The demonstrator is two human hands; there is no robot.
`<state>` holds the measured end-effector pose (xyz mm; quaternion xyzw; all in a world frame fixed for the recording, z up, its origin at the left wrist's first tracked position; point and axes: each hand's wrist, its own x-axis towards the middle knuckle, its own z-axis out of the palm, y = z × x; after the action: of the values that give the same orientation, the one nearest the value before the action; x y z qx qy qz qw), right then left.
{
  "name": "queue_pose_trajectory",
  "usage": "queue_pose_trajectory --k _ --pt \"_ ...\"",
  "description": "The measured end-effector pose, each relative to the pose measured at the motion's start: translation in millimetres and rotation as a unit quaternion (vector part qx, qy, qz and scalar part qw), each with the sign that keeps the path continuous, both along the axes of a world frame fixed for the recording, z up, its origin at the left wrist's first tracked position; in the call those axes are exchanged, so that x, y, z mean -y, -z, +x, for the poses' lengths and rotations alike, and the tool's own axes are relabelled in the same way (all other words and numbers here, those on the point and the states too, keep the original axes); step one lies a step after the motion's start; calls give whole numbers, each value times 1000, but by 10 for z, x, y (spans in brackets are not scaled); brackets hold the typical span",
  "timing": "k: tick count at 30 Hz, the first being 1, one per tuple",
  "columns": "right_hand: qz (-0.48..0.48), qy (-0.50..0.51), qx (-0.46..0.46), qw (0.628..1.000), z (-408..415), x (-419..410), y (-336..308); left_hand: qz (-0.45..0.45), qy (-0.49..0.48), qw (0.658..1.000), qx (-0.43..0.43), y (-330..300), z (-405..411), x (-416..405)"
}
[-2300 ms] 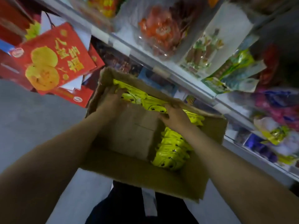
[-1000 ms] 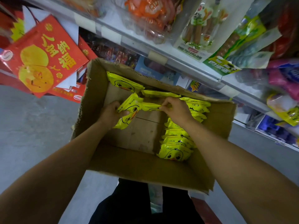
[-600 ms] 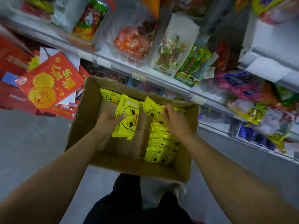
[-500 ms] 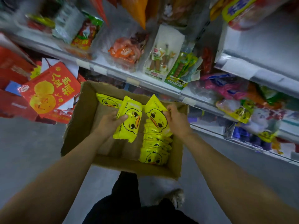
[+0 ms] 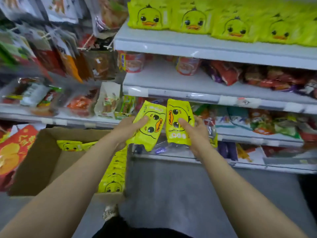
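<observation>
My two forearms run up from the bottom of the frame, and just above centre my left hand point(image 5: 127, 129) grips one yellow packet point(image 5: 152, 134), thumb laid across its front, fingers curled behind. My right hand point(image 5: 195, 133) grips a second yellow packet point(image 5: 173, 115) the same way, thumb on the print. The two sit side by side, edges nearly touching, in mid-air in front of the shelves. Both are glossy bright yellow pouches printed with a cartoon duck face: black eyes, orange beak, a little tuft. The faces lie turned sideways, the left one tilted. Lower left, the open cardboard box point(image 5: 39, 160) sits on the grey floor point(image 5: 171, 186), with a row of matching packets point(image 5: 113, 176) stacked along its right wall and a few more at its far end. Beyond, the shelves carry mixed snack bags, blurred. Upper right, on the top shelf point(image 5: 205, 48), stands a line of duck packs point(image 5: 193, 21), faces upright.
</observation>
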<state>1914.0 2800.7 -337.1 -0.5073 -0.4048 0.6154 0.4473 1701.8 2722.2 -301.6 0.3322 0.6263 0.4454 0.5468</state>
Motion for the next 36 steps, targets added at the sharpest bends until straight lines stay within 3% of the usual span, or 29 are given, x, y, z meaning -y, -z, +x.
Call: queue_pose_trajectory --k 5,13,21,26,36 --pt "38 50 -36 997 1122 -151 -542 25 143 986 81 -455 1015 -407" --pt "108 155 -85 978 2476 -752 -1231 103 285 953 -21 -1195 2173 -1468" --pt "212 227 -25 950 3752 -1859 -1781 141 379 913 -52 -1625 3337 -2937" --pt "215 268 -13 939 4520 -2628 -2097 134 410 900 -52 -1943 4078 -3858" --pt "229 253 77 937 5848 -3957 -2288 183 413 875 -174 -2156 5164 -5001"
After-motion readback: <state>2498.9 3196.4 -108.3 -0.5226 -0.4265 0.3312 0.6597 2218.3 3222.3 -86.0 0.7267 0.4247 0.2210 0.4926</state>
